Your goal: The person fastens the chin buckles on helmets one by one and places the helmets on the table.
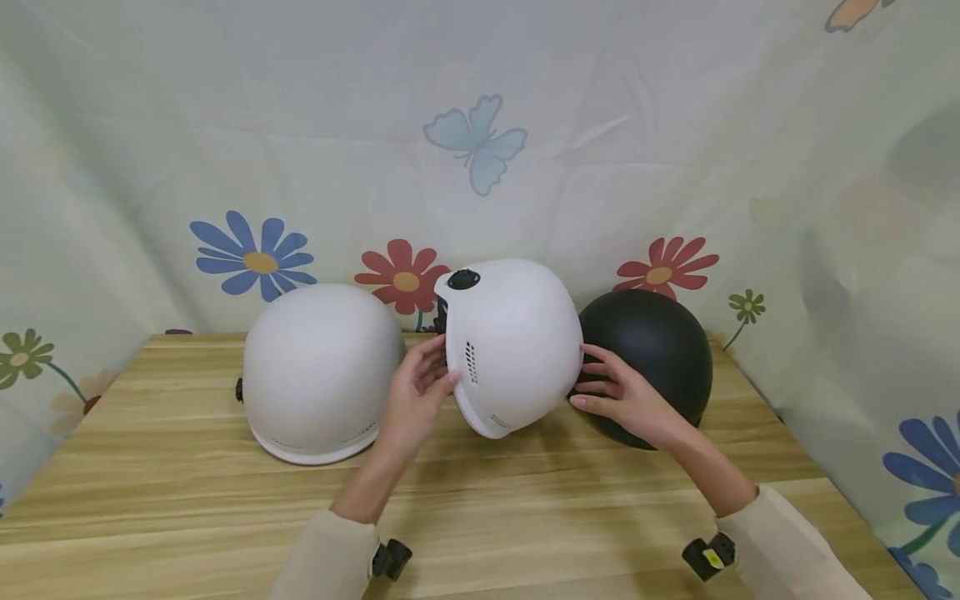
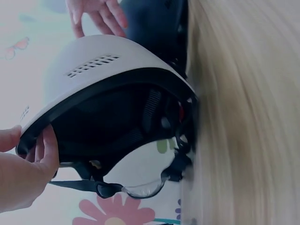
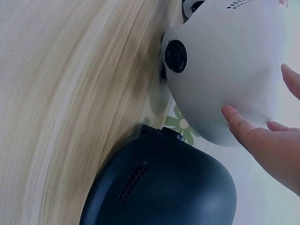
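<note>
Between my two hands a white helmet (image 1: pixel 517 333) is tilted on its side, its hollow facing left. My left hand (image 1: pixel 412 392) grips its rim, thumb outside and fingers tucked inside, as the left wrist view shows. Black lining (image 2: pixel 103 112) fills the hollow, and a dark chin strap (image 2: pixel 75 185) hangs across the opening. On the other side, the fingertips of my right hand (image 1: pixel 630 396) touch the rounded shell, fingers spread and mostly straight. A round black knob (image 3: pixel 176 56) sits on the shell's side in the right wrist view.
Another white helmet (image 1: pixel 322 367) stands dome up at the left, close to my left hand. A black helmet (image 1: pixel 645 350) sits behind my right hand. All are on a wood-grain table (image 1: pixel 525 533) backed by a flowered curtain (image 1: pixel 315 167).
</note>
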{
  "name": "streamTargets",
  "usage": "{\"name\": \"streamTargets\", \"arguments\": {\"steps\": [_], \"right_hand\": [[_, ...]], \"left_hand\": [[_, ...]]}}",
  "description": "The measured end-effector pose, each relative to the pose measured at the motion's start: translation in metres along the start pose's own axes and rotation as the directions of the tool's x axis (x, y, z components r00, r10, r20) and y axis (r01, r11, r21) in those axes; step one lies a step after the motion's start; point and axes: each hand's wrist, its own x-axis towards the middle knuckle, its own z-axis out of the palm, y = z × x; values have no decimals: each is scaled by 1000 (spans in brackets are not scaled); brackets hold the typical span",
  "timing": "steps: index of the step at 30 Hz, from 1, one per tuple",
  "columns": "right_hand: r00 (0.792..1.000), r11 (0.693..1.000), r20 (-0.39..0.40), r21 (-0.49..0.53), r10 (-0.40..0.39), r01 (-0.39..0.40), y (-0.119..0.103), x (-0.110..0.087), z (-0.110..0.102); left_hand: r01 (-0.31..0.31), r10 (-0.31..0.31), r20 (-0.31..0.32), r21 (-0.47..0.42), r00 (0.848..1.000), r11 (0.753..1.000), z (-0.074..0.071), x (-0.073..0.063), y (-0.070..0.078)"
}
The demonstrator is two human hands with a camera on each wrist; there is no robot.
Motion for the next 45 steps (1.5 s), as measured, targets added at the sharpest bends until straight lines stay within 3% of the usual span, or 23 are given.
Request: {"name": "streamTargets", "arguments": {"steps": [8,20,27,37,45], "right_hand": [[1000,1000,0,5,1,-1,-1,0,0],[999,999,13,-5,41,-41,3,-2,4],[998,998,7,16,59,-59,6,-3,8],[998,998,-11,28,55,-54,4,-3,7],[998,999,-49,-3,43,-43,-1,-3,4]], "left_hand": [[-6,6,9,-7,1000,1000,2,2,7],[-5,-4,79,125,997,992,8,0,15],[-36,14,131,162,991,986,11,-2,20],[-26,-6,158,197,987,980,16,-7,20],[-76,36,183,214,983,974,15,-10,19]]}}
